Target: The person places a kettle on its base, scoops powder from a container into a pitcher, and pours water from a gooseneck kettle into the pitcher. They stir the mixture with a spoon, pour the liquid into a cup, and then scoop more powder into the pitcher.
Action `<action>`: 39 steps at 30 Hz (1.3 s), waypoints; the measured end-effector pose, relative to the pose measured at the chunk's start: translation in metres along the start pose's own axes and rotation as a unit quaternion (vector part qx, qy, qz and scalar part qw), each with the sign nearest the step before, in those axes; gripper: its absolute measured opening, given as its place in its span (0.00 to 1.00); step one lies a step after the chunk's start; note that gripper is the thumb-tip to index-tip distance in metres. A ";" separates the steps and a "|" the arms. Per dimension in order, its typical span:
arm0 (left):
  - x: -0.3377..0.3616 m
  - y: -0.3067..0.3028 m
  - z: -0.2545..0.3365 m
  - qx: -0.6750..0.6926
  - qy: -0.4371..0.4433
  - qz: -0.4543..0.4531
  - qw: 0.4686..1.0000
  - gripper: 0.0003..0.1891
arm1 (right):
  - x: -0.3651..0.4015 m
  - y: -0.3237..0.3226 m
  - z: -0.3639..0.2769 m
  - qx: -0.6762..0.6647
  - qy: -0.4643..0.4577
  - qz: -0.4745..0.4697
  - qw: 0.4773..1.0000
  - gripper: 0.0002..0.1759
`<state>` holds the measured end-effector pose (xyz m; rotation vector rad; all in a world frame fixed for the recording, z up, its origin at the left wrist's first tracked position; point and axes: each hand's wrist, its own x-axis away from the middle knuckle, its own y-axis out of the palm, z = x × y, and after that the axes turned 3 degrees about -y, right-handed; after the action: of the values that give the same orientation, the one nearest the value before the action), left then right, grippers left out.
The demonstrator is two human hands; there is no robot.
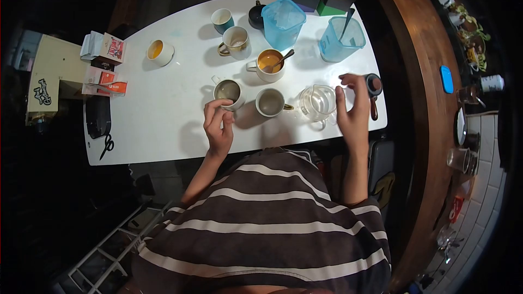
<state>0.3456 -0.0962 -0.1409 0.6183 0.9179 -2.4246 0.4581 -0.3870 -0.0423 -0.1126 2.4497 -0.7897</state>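
My left hand (219,130) is at the near rim of a light-coloured mug (235,105), its bent fingers over the edge and the thumb close to the outer wall. Dark liquid or shadow fills the inside of that mug. Beside it stands another mug (271,113) with a gold handle pointing right. My right hand (355,106) is raised just right of a clear glass jug (317,103), thumb and fingers apart, holding nothing. Behind these, a white mug (260,74) contains amber liquid and a spoon (284,59).
More cups (236,42) stand further back, with a blue plastic tub (283,24) and another tub (336,43) holding a utensil. Far left are a cup (164,57), packets (113,49) and scissors (107,145). A dark-topped tool (373,84) lies by the right edge, near a wooden counter (422,130).
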 end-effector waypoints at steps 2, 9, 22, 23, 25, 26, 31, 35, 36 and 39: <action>-0.004 0.008 0.011 0.017 -0.022 0.000 1.000 0.12 | -0.026 -0.018 0.023 0.035 -0.026 0.015 0.999 0.13; -0.012 0.029 0.058 0.011 -0.048 0.079 0.996 0.10 | -0.136 -0.032 0.113 0.030 0.001 0.025 0.999 0.25; 0.007 0.076 0.100 -0.023 -0.089 0.119 0.989 0.17 | -0.176 0.006 0.210 0.022 -0.034 -0.197 0.980 0.24; 0.006 0.078 0.102 -0.024 -0.089 0.121 0.988 0.17 | -0.176 0.005 0.206 0.028 -0.036 -0.206 0.977 0.20; 0.005 0.085 0.106 -0.006 -0.085 0.124 0.989 0.17 | -0.174 0.001 0.205 0.035 -0.038 -0.216 0.975 0.17; 0.004 0.088 0.108 -0.006 -0.085 0.125 0.988 0.17 | -0.173 -0.001 0.205 0.009 -0.059 -0.217 0.974 0.15; -0.025 0.103 0.120 -0.016 -0.024 0.070 0.997 0.19 | -0.165 -0.021 0.183 -0.053 -0.082 -0.206 0.974 0.10; -0.064 0.118 0.139 0.019 -0.039 -0.063 0.997 0.41 | -0.161 -0.046 0.141 -0.115 -0.128 -0.134 0.976 0.11; -0.075 0.123 0.144 0.019 -0.037 -0.064 0.997 0.41 | -0.158 -0.058 0.122 -0.104 -0.131 -0.130 0.977 0.12; -0.099 0.141 0.152 0.001 -0.029 -0.108 0.994 0.59 | -0.146 -0.081 0.084 -0.126 -0.140 -0.125 0.974 0.12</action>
<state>0.4670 -0.2698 -0.0519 0.4678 1.0049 -2.6183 0.6185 -0.4614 0.0180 -0.5959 2.2774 -0.5184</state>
